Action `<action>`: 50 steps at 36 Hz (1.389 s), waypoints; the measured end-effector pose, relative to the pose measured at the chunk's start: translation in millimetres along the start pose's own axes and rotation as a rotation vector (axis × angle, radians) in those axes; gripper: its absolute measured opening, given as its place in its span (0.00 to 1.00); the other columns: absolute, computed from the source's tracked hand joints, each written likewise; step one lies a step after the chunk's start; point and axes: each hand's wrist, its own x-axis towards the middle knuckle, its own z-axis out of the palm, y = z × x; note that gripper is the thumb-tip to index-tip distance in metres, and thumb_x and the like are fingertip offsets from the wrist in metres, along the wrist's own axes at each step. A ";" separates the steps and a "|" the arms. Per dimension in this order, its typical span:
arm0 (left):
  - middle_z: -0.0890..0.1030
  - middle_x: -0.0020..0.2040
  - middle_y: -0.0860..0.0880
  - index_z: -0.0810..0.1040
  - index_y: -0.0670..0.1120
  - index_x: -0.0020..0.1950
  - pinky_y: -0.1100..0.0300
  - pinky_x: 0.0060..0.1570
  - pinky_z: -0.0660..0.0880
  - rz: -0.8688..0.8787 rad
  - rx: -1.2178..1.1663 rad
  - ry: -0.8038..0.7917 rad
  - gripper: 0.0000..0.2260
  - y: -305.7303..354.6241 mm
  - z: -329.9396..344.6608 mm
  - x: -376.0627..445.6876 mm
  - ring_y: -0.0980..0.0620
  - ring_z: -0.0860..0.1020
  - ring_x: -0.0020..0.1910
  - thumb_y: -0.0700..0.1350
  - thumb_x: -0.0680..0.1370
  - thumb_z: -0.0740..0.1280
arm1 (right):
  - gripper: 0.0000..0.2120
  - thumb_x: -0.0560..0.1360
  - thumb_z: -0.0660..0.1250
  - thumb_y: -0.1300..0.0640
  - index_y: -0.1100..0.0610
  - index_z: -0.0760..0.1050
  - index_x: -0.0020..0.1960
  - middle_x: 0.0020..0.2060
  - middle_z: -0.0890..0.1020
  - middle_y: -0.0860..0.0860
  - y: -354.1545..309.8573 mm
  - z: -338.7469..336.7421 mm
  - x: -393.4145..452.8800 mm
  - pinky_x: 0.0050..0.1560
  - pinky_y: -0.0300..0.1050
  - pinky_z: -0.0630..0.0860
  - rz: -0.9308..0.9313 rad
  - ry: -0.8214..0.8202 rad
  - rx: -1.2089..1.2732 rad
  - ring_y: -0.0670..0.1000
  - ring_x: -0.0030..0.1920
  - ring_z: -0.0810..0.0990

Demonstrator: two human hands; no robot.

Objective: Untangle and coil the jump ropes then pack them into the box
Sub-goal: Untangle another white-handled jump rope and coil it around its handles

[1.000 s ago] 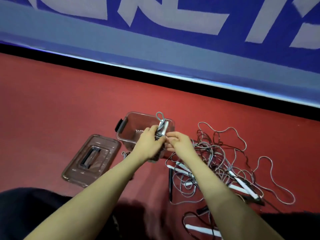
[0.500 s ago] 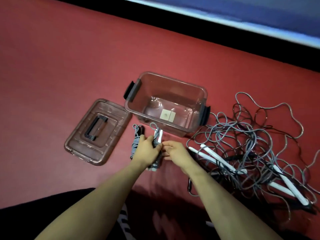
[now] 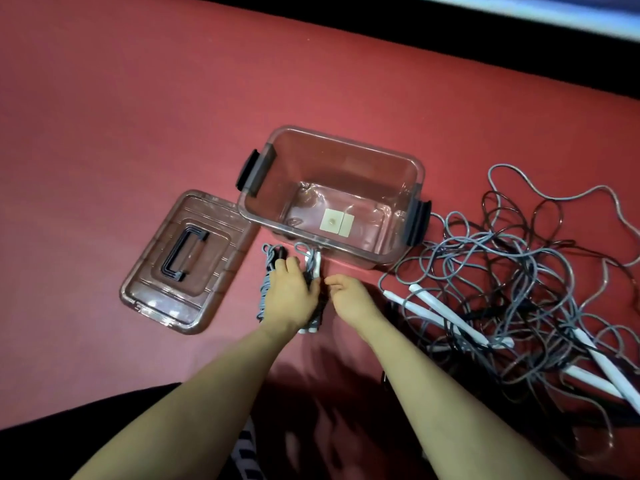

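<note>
The left hand (image 3: 290, 299) is lying palm-down over a coiled rope (image 3: 313, 271), its fingers curling round the bundle and pinning it against the red floor (image 3: 121, 98). Grey loops and a white handle end of this bundle are sticking out past the fingertips toward the box (image 3: 332, 157), and another white end is showing below the wrist. A second bundle (image 3: 266, 289), grey cord with a dark handle tip, is lying just beside the hand on the side away from the right hand, and is partly hidden under it; whether the hand is gripping this one too cannot be told.

The right hand (image 3: 349, 299) is hovering just beside the coiled rope, fingers loosely bent and parted, holding nothing.

The box, clear plastic with a dark latch at each short end, is standing open and upright just beyond both hands. Its floor is carrying only two pale square labels (image 3: 336, 222). No rope is lying inside it; both bundles are sitting on the floor against its near wall.

The lid (image 3: 188, 261), clear with a dark carrying handle, is lying flat on the floor beside the box, on the left hand's side.

On the box's opposite side, a pile of tangled ropes (image 3: 519, 289) is spreading across the floor, grey and dark cords looping over several long white handles (image 3: 446, 315).
</note>
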 end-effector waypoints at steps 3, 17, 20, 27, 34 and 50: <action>0.69 0.57 0.39 0.69 0.38 0.55 0.50 0.54 0.66 0.063 -0.001 0.046 0.13 6.9 -3.3 -11.8 0.41 0.67 0.58 0.46 0.78 0.63 | 0.16 0.73 0.57 0.70 0.56 0.79 0.46 0.51 0.82 0.60 7.8 -8.8 -8.9 0.60 0.55 0.74 -0.008 0.114 0.006 0.60 0.56 0.79; 0.71 0.53 0.43 0.72 0.40 0.52 0.47 0.51 0.71 0.527 -0.042 -0.211 0.07 111.6 15.8 -56.2 0.43 0.72 0.54 0.42 0.77 0.61 | 0.07 0.76 0.62 0.63 0.59 0.77 0.50 0.44 0.81 0.60 32.4 -123.8 -74.1 0.46 0.52 0.74 -0.134 0.746 -0.098 0.61 0.46 0.79; 0.72 0.51 0.43 0.72 0.41 0.49 0.46 0.51 0.70 0.592 -0.043 -0.196 0.04 145.6 26.8 -49.0 0.43 0.71 0.53 0.41 0.77 0.61 | 0.08 0.76 0.60 0.64 0.59 0.77 0.51 0.47 0.78 0.58 43.6 -154.2 -73.5 0.47 0.53 0.75 -0.157 0.800 -0.159 0.61 0.47 0.77; 0.72 0.56 0.42 0.72 0.40 0.57 0.48 0.50 0.69 0.678 0.079 -0.204 0.10 204.4 52.7 -17.2 0.41 0.70 0.56 0.40 0.77 0.60 | 0.24 0.75 0.56 0.68 0.58 0.67 0.70 0.65 0.72 0.56 61.4 -208.2 -47.0 0.65 0.51 0.65 -0.135 0.659 -0.392 0.59 0.64 0.68; 0.66 0.65 0.45 0.63 0.48 0.73 0.47 0.55 0.71 0.785 0.368 -0.314 0.23 220.2 78.7 13.6 0.40 0.64 0.60 0.42 0.77 0.61 | 0.21 0.72 0.62 0.64 0.55 0.70 0.64 0.60 0.72 0.53 68.9 -223.7 -33.1 0.60 0.48 0.57 -0.042 0.596 -0.841 0.57 0.61 0.66; 0.81 0.42 0.40 0.78 0.39 0.48 0.51 0.41 0.72 0.811 -0.021 -0.106 0.11 245.3 -40.6 -18.4 0.39 0.77 0.42 0.46 0.80 0.63 | 0.03 0.74 0.67 0.65 0.62 0.79 0.42 0.41 0.72 0.52 -3.7 -240.3 -113.2 0.41 0.37 0.62 -0.468 0.853 -0.223 0.50 0.40 0.71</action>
